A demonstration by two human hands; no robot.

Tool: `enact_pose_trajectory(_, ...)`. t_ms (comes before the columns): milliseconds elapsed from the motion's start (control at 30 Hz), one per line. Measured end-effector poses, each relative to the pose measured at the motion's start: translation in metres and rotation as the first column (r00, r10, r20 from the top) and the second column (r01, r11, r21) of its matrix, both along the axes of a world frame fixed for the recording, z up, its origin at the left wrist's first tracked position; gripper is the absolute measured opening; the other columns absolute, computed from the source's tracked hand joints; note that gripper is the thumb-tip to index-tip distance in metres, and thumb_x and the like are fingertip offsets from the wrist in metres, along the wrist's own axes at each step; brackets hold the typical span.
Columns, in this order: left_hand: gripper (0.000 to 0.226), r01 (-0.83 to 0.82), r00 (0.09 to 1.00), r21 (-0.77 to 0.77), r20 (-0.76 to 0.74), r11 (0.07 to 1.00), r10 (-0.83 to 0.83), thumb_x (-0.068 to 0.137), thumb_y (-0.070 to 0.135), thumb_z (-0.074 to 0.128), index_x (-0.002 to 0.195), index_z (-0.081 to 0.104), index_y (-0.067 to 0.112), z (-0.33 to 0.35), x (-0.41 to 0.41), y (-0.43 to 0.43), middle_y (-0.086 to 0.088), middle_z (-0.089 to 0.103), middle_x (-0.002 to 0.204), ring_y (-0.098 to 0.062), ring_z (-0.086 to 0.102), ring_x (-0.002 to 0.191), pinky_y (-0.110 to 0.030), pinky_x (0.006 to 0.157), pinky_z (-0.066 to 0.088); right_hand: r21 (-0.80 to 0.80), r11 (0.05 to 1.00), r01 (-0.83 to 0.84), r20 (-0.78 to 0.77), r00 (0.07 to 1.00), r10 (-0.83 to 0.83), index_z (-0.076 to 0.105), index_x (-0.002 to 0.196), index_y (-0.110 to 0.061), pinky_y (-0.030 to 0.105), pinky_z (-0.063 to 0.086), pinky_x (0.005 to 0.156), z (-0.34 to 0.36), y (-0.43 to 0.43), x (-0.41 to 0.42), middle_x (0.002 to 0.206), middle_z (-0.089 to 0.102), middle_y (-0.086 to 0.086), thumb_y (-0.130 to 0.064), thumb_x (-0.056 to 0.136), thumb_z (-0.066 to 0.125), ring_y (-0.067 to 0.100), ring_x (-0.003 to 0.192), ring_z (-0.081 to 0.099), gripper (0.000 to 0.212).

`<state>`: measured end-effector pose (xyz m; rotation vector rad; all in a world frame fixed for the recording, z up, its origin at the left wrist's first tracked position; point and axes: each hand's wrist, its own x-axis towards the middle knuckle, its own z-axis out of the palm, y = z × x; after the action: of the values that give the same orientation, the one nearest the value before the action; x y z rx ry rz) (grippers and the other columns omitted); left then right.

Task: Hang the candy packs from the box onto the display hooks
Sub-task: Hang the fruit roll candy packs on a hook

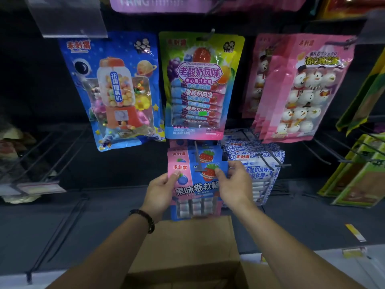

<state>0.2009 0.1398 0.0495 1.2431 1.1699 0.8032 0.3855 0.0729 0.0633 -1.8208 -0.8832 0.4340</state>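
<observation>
A pink and blue candy pack (pixel 195 189) with a blueberry and a strawberry on it is held up in front of the display. My left hand (pixel 160 188) grips its left edge and my right hand (pixel 235 184) grips its upper right edge. The pack's top hole sits at the tip of a grey display hook (pixel 198 161). More packs of the same kind (pixel 193 155) hang behind it on that hook. The open cardboard box (pixel 187 253) is right below my forearms; its inside is hidden.
Above hang a blue gumball-machine pack (pixel 116 90), a green yoghurt-candy pack (pixel 198 84) and pink snowman packs (pixel 300 88). White and blue packs (pixel 258 163) hang to the right of my hands. Bare wire hooks (pixel 41 155) stick out at the left, green packs (pixel 358 172) at the right.
</observation>
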Motion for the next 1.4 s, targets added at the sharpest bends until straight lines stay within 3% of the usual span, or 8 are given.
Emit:
enact_pose_trajectory(233, 0.030, -0.117, 0.992, 0.051, -0.044, 0.992, 0.119, 0.105, 0.043, 0.062, 0.097, 0.078, 0.019, 0.001, 0.022, 0.035, -0.008, 0.081, 0.085, -0.012, 0.071, 0.056, -0.026, 0.048, 0.057, -0.181, 0.973, -0.143, 0.432, 0.877, 0.210, 0.030, 0.159, -0.023, 0.039, 0.048, 0.112, -0.028, -0.034, -0.014, 0.152, 0.031, 0.000, -0.034, 0.105, 0.059, 0.021, 0.141, 0.040, 0.062)
enact_pose_trajectory(400, 0.046, -0.313, 0.923, 0.235, -0.152, 0.920, 0.353, 0.086, 0.045, 0.077, 0.115, 0.057, 0.016, -0.035, 0.024, 0.033, -0.019, 0.070, 0.108, -0.033, 0.070, 0.092, -0.053, 0.089, 0.060, -0.421, 0.882, -0.212, 0.508, 0.751, 0.423, 0.017, 0.167, -0.026, 0.045, 0.033, 0.127, -0.044, -0.030, -0.024, 0.172, 0.001, 0.003, -0.039, 0.108, 0.053, 0.029, 0.159, 0.013, 0.070)
enact_pose_trajectory(500, 0.055, 0.011, 0.798, 0.687, -0.444, 0.727, 0.407, 0.080, 0.004, 0.069, 0.131, 0.049, 0.009, -0.070, 0.018, 0.001, -0.016, 0.049, 0.127, -0.038, 0.053, 0.106, -0.050, 0.092, 0.051, -0.541, 0.822, -0.178, 0.520, 0.697, 0.493, 0.002, 0.169, -0.024, 0.048, 0.036, 0.125, -0.057, -0.026, -0.029, 0.173, -0.023, 0.008, -0.035, 0.108, 0.051, 0.035, 0.160, 0.007, 0.079)
enact_pose_trajectory(633, 0.090, 0.535, 0.504, 0.613, -0.784, 0.581, 0.363, 0.061, 0.004, 0.068, 0.148, 0.046, 0.017, -0.092, 0.017, -0.003, -0.018, 0.042, 0.147, -0.042, 0.050, 0.127, -0.052, 0.098, 0.054, -0.604, 0.785, -0.140, 0.574, 0.606, 0.550, -0.009, 0.168, -0.023, 0.048, 0.043, 0.118, -0.076, -0.011, -0.029, 0.166, -0.042, 0.013, -0.017, 0.099, 0.061, 0.036, 0.157, 0.012, 0.098)
enact_pose_trajectory(867, 0.101, 0.651, 0.235, 0.391, -0.919, 0.650, 0.318, 0.089, 0.027, 0.055, 0.163, -0.013, 0.026, -0.083, 0.033, 0.052, -0.019, -0.002, 0.172, -0.048, 0.008, 0.157, -0.060, 0.125, 0.022, -0.612, 0.778, -0.143, 0.567, 0.606, 0.557, -0.006, 0.169, -0.023, 0.045, 0.047, 0.112, -0.076, 0.037, -0.014, 0.168, -0.041, 0.009, -0.018, 0.098, 0.063, 0.037, 0.158, 0.011, 0.099)
enact_pose_trajectory(1167, 0.106, 0.645, 0.198, 0.372, -0.925, 0.668, 0.324, 0.094, 0.045, 0.060, 0.159, -0.022, 0.039, -0.077, 0.050, 0.090, -0.015, -0.006, 0.171, -0.046, 0.002, 0.158, -0.060, 0.125, 0.020, -0.634, 0.758, -0.155, 0.534, 0.621, 0.574, 0.002, 0.170, -0.022, 0.045, 0.053, 0.111, -0.072, 0.073, 0.007, 0.166, -0.045, 0.000, -0.018, 0.102, 0.061, 0.031, 0.161, 0.016, 0.091)
enact_pose_trajectory(1300, 0.103, 0.628, 0.261, 0.407, -0.913, 0.663, 0.312, 0.096, 0.040, 0.059, 0.154, -0.024, 0.053, -0.081, 0.055, 0.083, -0.021, -0.012, 0.169, -0.048, -0.001, 0.157, -0.064, 0.123, 0.020, -0.366, 0.910, -0.192, 0.614, 0.686, 0.391, 0.029, 0.154, -0.027, 0.046, 0.060, 0.092, -0.088, 0.044, 0.009, 0.172, 0.000, 0.000, -0.017, 0.098, 0.061, 0.033, 0.133, 0.057, 0.066)
enact_pose_trajectory(1400, 0.102, 0.594, 0.304, 0.407, -0.912, 0.693, 0.276, 0.096, 0.032, 0.061, 0.156, -0.016, 0.061, -0.083, 0.064, 0.076, -0.021, -0.017, 0.168, -0.051, -0.008, 0.156, -0.076, 0.119, 0.015, -0.074, 0.991, -0.108, 0.610, 0.781, 0.131, 0.049, 0.140, -0.026, 0.045, 0.061, 0.074, -0.106, 0.015, 0.019, 0.148, 0.037, 0.000, -0.014, 0.093, 0.064, 0.028, 0.101, 0.066, 0.051)
